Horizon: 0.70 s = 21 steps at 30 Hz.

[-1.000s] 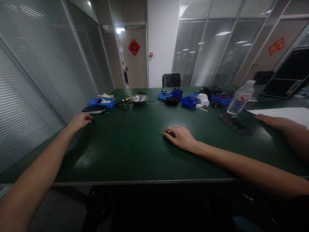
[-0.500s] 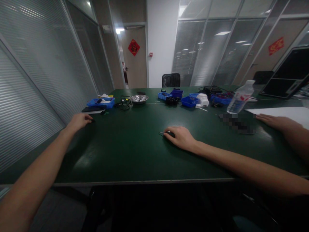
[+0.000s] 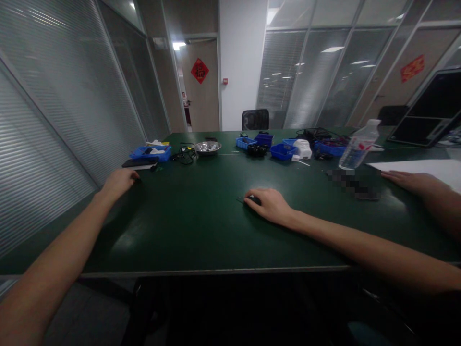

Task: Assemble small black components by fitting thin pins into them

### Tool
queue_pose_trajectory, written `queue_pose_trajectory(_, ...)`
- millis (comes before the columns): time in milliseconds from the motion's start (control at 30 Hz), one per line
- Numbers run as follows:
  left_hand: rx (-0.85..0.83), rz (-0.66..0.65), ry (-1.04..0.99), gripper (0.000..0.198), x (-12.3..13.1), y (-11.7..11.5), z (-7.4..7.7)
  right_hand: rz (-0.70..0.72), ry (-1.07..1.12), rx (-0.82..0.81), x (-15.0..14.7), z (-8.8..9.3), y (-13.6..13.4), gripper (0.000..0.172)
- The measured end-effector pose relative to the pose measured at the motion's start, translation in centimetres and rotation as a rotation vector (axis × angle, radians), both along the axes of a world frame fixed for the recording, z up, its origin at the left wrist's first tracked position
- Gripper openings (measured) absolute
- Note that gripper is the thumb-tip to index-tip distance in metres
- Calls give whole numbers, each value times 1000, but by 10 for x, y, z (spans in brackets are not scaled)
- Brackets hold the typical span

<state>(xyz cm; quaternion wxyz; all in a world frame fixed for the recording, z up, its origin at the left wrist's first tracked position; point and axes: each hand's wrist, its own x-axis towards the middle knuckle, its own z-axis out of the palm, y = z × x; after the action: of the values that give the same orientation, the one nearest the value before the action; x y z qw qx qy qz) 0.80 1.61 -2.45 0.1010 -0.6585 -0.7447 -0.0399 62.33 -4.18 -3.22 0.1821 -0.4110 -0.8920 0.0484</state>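
My left hand [image 3: 120, 183] rests at the left of the green table [image 3: 187, 226], its fingers curled together around a small dark thing at the fingertips that I cannot make out. It is just in front of a black notebook [image 3: 139, 164]. Near the middle of the table lies my right hand [image 3: 266, 204], closed around a small dark tool with a thin metal tip [image 3: 240, 198] that points left. The palm covers most of this tool.
Another person's hand [image 3: 414, 182] lies on white paper [image 3: 432, 168] at the right, near a clear bottle [image 3: 358, 146]. Farther back are a metal bowl [image 3: 208, 148], black cables [image 3: 185, 154], a blue tray [image 3: 151, 154] and a blue bin [image 3: 283, 152].
The fingers of my left hand have shifted slightly, and less of the dark thing shows. My right hand has stayed in place.
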Motion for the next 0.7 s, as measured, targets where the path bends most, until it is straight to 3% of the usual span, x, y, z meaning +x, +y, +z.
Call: queue_pose_trajectory(700,-28,35,0,33,19,-8,9,-5,-8,-32,0,4,-2,33)
